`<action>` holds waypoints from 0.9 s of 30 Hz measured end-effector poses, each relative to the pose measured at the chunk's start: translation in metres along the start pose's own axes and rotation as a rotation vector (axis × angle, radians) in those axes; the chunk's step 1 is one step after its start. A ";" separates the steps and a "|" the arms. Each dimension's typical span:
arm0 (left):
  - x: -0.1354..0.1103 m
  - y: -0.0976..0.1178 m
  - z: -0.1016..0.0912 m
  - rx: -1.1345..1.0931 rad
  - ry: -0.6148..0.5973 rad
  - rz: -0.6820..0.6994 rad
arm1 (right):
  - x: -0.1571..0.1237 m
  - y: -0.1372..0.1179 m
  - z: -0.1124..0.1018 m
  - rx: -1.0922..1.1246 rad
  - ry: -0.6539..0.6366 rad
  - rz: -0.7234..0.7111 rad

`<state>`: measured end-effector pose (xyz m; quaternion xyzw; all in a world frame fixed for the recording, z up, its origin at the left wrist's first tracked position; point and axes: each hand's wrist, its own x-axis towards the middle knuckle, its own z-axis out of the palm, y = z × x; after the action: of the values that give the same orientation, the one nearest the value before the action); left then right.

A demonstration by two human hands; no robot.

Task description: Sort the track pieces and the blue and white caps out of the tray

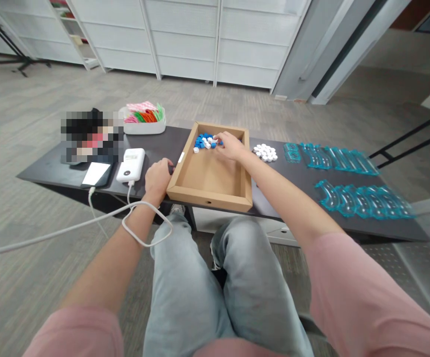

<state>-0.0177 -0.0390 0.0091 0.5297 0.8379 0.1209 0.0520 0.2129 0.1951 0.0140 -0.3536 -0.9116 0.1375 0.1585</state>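
Note:
A shallow brown cardboard box (207, 181) sits on the dark table in front of me. In its far left part lies a mixed heap of small blue pieces (200, 144) and small white pieces (207, 144). My right hand (230, 145) reaches over the box's right side, its fingers bent and apart at the edge of the heap; what lies under the palm is hidden. Just left of the box, my left hand (157, 178) is closed at the table's front, with a small dark thing at its fingertips that I cannot make out.
More white pieces (265, 152) lie in a pile right of the box. Beyond them stand rows of clear teal plastic parts (349, 159). On the left are a white power bank (131, 165) with a cable, a phone (96, 173), and a white tub (144, 128) of colourful strips.

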 end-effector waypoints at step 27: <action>0.000 0.001 -0.002 0.077 -0.023 0.000 | -0.235 0.133 -0.078 0.280 0.486 0.450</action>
<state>-0.0171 -0.0392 0.0113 0.5328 0.8413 0.0824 0.0410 0.4870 0.1391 -0.0084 -0.5428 -0.7188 0.2047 0.3832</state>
